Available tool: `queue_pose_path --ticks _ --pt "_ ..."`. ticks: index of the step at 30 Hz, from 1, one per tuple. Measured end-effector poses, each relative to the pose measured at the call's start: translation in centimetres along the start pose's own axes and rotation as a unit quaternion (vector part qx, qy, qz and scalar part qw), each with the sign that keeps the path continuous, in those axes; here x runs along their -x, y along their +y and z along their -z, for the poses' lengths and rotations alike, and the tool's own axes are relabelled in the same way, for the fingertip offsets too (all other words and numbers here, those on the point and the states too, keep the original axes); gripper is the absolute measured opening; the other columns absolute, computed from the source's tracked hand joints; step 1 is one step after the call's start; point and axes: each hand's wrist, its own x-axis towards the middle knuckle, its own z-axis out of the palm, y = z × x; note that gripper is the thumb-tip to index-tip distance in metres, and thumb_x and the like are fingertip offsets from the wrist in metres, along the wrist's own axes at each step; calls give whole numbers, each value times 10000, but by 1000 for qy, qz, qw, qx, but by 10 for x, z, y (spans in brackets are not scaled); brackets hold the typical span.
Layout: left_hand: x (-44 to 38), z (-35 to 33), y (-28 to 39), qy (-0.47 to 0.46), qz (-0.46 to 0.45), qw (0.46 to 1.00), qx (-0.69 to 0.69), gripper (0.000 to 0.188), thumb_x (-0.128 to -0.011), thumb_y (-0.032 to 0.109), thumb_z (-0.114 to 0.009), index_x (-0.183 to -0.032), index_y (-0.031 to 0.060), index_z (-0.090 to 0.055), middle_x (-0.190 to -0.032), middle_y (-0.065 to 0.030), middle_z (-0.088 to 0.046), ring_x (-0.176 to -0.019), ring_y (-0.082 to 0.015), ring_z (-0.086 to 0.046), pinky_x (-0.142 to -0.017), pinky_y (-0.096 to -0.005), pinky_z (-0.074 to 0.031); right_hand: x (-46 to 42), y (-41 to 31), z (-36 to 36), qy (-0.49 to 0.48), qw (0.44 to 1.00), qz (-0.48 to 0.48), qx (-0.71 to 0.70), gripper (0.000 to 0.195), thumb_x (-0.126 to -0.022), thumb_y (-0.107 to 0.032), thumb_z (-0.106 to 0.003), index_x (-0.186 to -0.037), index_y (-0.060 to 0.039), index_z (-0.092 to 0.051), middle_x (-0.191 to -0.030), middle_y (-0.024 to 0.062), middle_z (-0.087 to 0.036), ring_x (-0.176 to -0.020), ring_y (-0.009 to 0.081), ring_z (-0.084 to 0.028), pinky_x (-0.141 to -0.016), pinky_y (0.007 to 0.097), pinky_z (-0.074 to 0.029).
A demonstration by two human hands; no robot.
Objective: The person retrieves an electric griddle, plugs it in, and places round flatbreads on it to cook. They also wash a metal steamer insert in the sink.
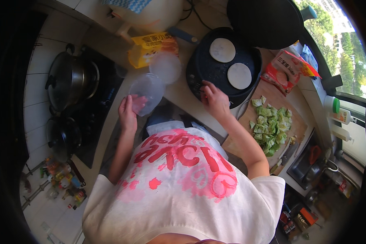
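My left hand (128, 114) holds a thin translucent round plastic sheet (148, 94) by its lower left edge, above the counter. A second translucent round sheet (166, 68) lies beyond it, partly over a yellow food packet (140, 56). My right hand (214, 100) is at the near edge of a round black electric griddle (209, 65), fingers loosely bent and nothing visible in them. A small red light shows by those fingers; whether they touch the griddle is unclear. Two pale round flatbreads (222, 50) lie apart on the griddle plate, whose dark lid (265, 23) stands raised behind.
Chopped lettuce (271, 128) covers part of a wooden cutting board (238, 146) at right, with a knife (288, 154) near it. A red food packet (288, 71) stands by the window. At left, a lidded steel pot (70, 80) and a smaller dark pot (62, 137) sit on the cooktop (94, 122).
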Motion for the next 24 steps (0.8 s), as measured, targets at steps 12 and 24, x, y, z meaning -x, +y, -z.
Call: queue_pose_path --ticks 12,24 --pt "-25 4 4 -23 25 999 -9 290 -990 275 -464 -1030 4 -562 -969 -177 -680 -869 -256 -683 -741 -287 -540 36 -52 -33 -114 982 -151 -6 242 -771 -171 -650 -943 -66 -515 -1466 64 -365 -658 281 -647 -556 392 -520" --pt "-34 4 9 -40 33 998 -21 289 -992 276 -459 -1035 8 -558 -972 -173 -682 -883 -258 -683 -747 -283 -530 30 -55 -41 -104 980 -169 17 248 -770 -188 -649 -944 -75 -513 -1469 64 -359 -665 285 -648 -559 393 -516"
